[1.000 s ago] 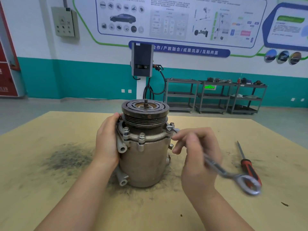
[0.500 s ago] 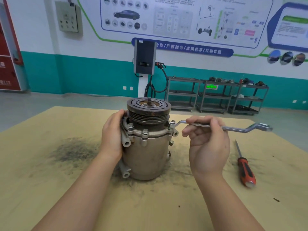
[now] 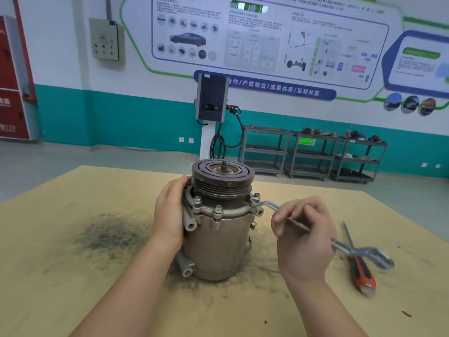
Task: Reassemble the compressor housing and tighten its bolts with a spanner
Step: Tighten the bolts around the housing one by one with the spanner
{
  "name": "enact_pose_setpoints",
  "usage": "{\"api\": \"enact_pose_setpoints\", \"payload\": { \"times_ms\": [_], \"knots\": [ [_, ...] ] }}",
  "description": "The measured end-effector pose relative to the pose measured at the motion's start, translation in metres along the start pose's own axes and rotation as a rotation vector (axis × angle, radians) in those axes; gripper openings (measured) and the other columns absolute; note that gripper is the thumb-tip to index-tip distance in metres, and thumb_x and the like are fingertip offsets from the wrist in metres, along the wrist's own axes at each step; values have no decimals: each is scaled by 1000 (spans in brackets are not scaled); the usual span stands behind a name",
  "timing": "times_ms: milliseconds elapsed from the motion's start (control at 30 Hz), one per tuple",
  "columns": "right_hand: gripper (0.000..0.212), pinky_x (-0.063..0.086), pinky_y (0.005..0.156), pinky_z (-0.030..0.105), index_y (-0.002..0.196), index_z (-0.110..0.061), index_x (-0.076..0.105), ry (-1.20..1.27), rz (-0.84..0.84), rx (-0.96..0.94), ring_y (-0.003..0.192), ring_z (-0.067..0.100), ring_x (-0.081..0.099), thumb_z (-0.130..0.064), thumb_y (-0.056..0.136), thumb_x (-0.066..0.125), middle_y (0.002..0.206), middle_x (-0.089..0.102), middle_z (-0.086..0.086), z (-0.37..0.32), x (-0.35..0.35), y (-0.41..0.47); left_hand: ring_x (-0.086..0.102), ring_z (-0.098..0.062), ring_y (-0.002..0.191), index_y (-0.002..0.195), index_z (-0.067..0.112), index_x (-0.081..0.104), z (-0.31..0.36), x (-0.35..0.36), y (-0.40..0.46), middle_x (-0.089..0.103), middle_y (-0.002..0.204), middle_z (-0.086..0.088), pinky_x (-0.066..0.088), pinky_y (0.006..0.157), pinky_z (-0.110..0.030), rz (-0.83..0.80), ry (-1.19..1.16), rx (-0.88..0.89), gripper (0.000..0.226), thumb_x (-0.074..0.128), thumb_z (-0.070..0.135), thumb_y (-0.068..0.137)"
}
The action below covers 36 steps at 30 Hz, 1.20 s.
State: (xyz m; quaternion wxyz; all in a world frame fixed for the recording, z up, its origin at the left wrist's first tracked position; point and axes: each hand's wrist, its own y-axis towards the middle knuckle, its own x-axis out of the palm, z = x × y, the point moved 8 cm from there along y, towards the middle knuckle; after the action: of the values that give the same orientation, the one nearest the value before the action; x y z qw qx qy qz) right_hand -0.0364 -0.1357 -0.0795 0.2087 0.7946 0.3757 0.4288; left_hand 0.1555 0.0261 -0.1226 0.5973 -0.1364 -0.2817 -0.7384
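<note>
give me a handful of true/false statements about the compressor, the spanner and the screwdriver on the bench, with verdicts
1. The compressor stands upright with its grooved pulley on top. True.
2. The left hand lies flat on the table, away from the compressor. False: it holds the compressor's left side, up near the flange.
3. The right hand grips the spanner by its shaft. True.
4. The spanner's far end sits on a bolt at the front left of the flange. False: it sits at the bolt on the flange's right side.
5. The screwdriver is held in the right hand. False: it lies on the table, right of that hand.
</note>
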Motion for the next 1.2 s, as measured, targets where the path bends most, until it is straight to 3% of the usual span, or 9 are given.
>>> {"api": "enact_pose_setpoints", "payload": {
  "times_ms": [100,167,267,333,433,533,867,1000,1200],
  "knots": [
    [19,43,53,27,69,-22,60,-408,-193,-322,55,16,52,-15,84,51,69,60,1,-14,27,-21,67,-18,88,73,21,77,-1,0,0,74,86,-2,50,84,-38,-2,11,-4,30,58,24,96],
    [18,49,65,24,74,-8,63,-628,-362,-482,73,12,61,-20,87,62,81,63,-1,-13,48,-36,67,-18,86,71,25,78,-1,1,0,74,83,-1,50,83,-38,-12,19,-5,28,60,29,93],
    [28,50,81,23,87,-4,68,-692,-472,-530,92,11,63,-30,95,59,96,66,4,-12,57,-39,68,-20,88,74,26,78,-1,1,-1,73,87,-4,52,83,-40,-25,22,-20,21,63,39,80],
    [32,51,82,26,90,-9,66,-642,-402,-545,92,13,63,-33,101,49,95,66,6,-19,51,-34,68,-18,89,74,26,78,-2,1,0,74,87,-2,51,81,-38,-36,20,-14,22,62,37,84],
    [31,50,66,27,84,-25,64,-280,-140,-327,68,21,61,-26,102,38,83,65,6,-23,27,-14,69,-15,88,72,27,79,-2,1,0,75,86,1,50,82,-36,-37,16,-5,31,58,28,95],
    [32,48,58,25,76,-14,59,-7,70,-70,51,23,56,-16,95,34,71,65,9,-10,4,-1,68,-19,94,73,25,79,-2,1,0,74,90,-3,51,88,-39,-32,0,-9,31,58,25,96],
    [39,38,50,25,60,-11,52,243,186,351,45,21,45,-9,93,32,60,56,11,23,-13,18,68,-20,93,70,25,78,0,2,-2,75,88,-2,51,88,-40,-19,23,-20,34,57,25,96],
    [33,37,51,26,55,-16,51,110,120,123,45,22,44,-10,84,36,56,54,9,8,-8,8,68,-16,87,67,28,78,0,3,0,74,82,3,51,84,-37,-18,31,-10,36,57,25,96],
    [21,45,65,30,76,-8,61,-757,-445,-470,73,17,55,-22,91,58,77,59,1,-8,60,-37,67,-33,102,77,21,76,-1,2,0,73,97,-13,49,96,-50,-16,21,-33,19,64,34,83]
  ]
}}
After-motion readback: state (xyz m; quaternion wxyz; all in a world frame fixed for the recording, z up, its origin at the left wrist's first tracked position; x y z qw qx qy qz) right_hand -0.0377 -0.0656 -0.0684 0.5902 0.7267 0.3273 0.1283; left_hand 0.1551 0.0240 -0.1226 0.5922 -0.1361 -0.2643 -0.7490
